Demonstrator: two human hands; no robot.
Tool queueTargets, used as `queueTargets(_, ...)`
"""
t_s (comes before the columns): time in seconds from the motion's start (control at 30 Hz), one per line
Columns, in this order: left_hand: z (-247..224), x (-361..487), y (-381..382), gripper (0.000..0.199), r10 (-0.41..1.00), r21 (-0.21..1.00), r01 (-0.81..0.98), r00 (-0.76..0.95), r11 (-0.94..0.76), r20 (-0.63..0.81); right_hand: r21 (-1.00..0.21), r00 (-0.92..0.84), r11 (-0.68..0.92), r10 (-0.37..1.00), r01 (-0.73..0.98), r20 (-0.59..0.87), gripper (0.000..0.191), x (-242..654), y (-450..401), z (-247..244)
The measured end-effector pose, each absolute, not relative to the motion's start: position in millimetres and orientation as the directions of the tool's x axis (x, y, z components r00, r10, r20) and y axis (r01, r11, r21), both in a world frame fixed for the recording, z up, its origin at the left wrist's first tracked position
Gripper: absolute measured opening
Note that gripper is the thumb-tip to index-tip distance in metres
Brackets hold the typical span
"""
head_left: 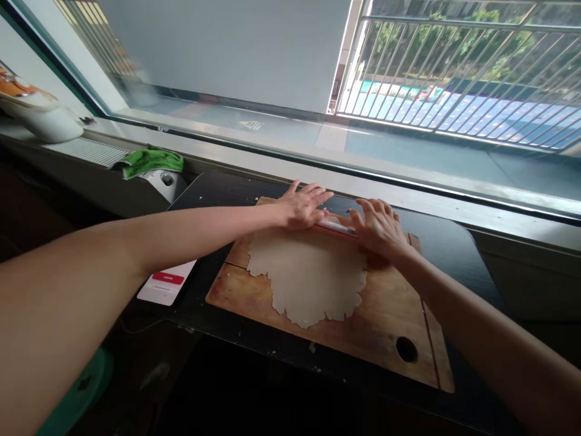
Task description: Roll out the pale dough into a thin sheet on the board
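Left hand (302,207): fingers spread wide, pointing up and right, palm side down over the left end of a pale, red-edged rolling pin (336,227). Right hand (379,225): fingers apart, slightly bent, over the pin's right end. Neither hand closed in a fist; exact contact under the palms hidden. Middle of the pin shows between the hands, center of frame, lying across the far part of the dough (313,275).

Dough: thin, pale, flat sheet, ragged edge with small splits along the near side, center of frame, on a wooden board (385,315). Board has a round dark hole at its lower right corner area and dark lines near its left and right ends. Board sits on a black table (454,245), rounded far corners, a few pale crumbs on it.

Phone (166,286), white screen with red bar, left of the board, lower left of center, partly under the left forearm. Green cloth (154,161) draped over a white object with a round knob, left of the table's far corner. White container (49,121) with something orange on top, upper left. Window across the top; metal railing (436,79) and greenery outside, upper right. Teal item (86,387), lower left, mostly in shadow.
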State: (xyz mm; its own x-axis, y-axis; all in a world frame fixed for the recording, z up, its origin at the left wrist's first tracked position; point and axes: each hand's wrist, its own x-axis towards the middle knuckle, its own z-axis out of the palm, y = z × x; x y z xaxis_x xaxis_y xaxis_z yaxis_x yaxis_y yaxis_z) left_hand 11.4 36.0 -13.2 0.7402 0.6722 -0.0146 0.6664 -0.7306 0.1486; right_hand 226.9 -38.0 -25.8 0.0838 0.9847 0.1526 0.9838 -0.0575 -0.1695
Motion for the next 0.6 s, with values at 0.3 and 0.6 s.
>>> queueTargets(0.3,-12.4,-0.1,24.7,0.064,0.674,0.187,0.675,0.735,-0.714,-0.081,-0.213,0.052,-0.032,0.994,0.976,0.091,0.054,217.0,-59.5,-24.0)
queueTargets(0.6,-9.1,32.2,73.7,0.061,0.836,0.159,0.830,0.547,-0.534,-0.047,-0.232,0.298,-0.274,0.951,0.933,0.077,0.057,238.4,8.9,-17.8)
